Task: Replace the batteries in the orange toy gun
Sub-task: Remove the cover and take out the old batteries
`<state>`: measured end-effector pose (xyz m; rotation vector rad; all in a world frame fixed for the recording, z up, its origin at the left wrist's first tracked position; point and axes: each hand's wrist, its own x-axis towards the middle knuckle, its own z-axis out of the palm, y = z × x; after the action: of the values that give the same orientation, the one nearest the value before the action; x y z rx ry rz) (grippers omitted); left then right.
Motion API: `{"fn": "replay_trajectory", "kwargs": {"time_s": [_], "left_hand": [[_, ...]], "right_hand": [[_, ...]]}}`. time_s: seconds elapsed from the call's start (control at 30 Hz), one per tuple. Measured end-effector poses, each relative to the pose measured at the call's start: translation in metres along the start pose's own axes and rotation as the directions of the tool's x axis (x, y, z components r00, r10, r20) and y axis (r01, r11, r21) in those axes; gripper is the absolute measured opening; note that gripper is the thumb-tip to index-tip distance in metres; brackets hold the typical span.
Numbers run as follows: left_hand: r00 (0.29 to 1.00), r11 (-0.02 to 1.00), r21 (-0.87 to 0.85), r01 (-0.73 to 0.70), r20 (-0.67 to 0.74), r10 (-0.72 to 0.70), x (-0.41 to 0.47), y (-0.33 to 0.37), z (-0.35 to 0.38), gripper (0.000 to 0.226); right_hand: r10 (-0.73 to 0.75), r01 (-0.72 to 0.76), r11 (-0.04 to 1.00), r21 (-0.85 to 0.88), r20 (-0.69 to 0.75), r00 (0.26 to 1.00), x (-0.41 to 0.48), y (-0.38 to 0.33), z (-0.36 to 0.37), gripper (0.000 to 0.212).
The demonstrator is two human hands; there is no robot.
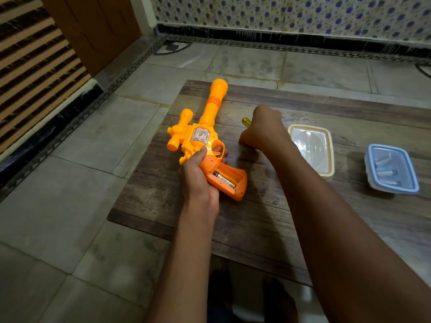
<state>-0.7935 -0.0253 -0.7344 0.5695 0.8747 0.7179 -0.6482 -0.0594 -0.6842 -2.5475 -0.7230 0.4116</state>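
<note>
Fingers (pixel 219 149) of the left hand (pixel 198 180) are curled round the grip of the orange toy gun (pixel 205 122), held at the left edge of the table (pixel 256 217), where a battery (pixel 225 180) could be tipped from the open compartment, while a screwdriver (pixel 246 121) is clenched in the right hand (pixel 263 129).

The right grip (pixel 263 127) covers all but the yellow end of a tool (pixel 246 122); its own fingers are out of sight. The left grip's (pixel 198 178) fingers vanish behind the orange toy gun (pixel 205 134). The battery (pixel 225 180) label is unreadable. Cylinders in the blue-rimmed container (pixel 391 169) blur through its lid. The counter (pixel 256 217) runs off the right edge.
</note>
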Motion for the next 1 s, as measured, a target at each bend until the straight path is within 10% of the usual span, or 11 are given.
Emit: {"fn": "replay_trajectory", "kwargs": {"time_s": [0.57, 1.0], "left_hand": [[1.0, 1.0, -0.024, 0.012, -0.005, -0.012, -0.007, 0.004, 0.004, 0.043], [1.0, 0.998, 0.055, 0.011, -0.003, -0.011, -0.014, 0.005, 0.009, 0.028]], "right_hand": [[-0.281, 0.425, 0.607, 0.672, -0.318, 0.905, -0.106, 0.032, 0.004, 0.021], [-0.274, 0.459, 0.421, 0.783, -0.372, 0.887, -0.116, 0.042, 0.0, 0.017]]}}
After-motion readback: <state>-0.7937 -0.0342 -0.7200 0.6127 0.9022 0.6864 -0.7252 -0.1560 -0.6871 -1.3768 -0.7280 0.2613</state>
